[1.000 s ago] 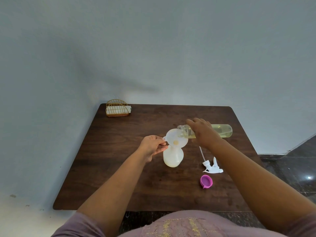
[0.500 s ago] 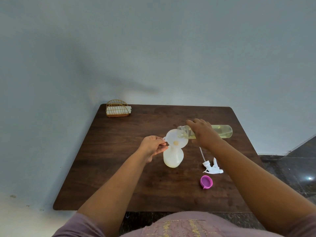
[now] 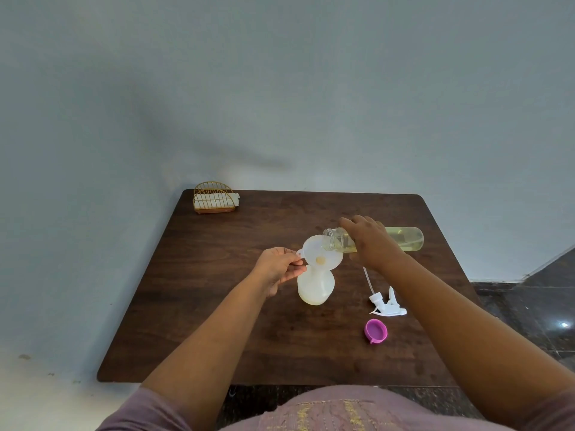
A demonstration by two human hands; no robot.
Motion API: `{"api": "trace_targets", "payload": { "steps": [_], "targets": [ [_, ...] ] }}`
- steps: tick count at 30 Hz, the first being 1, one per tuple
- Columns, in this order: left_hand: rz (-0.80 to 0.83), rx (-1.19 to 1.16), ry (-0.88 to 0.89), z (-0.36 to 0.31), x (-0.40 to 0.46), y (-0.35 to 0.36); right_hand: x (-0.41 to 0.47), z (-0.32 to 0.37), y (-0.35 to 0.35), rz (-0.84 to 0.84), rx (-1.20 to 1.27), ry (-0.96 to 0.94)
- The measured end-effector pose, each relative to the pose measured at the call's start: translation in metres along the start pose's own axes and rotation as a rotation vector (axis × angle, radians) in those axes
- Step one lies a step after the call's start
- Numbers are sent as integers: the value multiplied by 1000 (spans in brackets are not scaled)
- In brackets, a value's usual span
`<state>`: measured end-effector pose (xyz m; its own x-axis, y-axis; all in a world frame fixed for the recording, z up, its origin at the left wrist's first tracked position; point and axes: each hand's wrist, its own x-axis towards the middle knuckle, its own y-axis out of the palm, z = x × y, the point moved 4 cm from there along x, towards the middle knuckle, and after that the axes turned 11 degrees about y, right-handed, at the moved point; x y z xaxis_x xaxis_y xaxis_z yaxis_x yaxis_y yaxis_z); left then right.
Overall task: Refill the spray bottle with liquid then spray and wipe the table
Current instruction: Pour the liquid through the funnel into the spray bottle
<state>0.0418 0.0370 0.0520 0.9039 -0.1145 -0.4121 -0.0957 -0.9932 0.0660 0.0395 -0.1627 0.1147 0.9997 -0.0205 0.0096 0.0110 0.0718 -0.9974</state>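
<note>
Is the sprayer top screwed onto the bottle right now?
No, the white trigger sprayer lies loose on the table, while a funnel sits in the spray bottle mouth.

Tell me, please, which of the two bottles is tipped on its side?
The clear bottle of yellowish liquid in the right hand, held sideways over the funnel. The white spray bottle stands upright beneath the funnel.

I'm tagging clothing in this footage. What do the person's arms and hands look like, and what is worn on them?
Both forearms are bare up to short mauve-pink sleeves at the bottom of the view. The left hand and right hand are ungloved, with no rings, watch or bracelets visible. The garment's front shows faint yellowish patterning.
</note>
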Motion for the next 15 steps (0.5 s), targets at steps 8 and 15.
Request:
{"api": "trace_targets", "payload": {
  "steps": [8, 15],
  "targets": [
    [6, 1, -12, 2, 0, -1, -1, 0, 0, -9, 8, -4],
    [5, 3, -12, 0, -1, 1, -3, -1, 0, -2, -5, -4]
  ]
}}
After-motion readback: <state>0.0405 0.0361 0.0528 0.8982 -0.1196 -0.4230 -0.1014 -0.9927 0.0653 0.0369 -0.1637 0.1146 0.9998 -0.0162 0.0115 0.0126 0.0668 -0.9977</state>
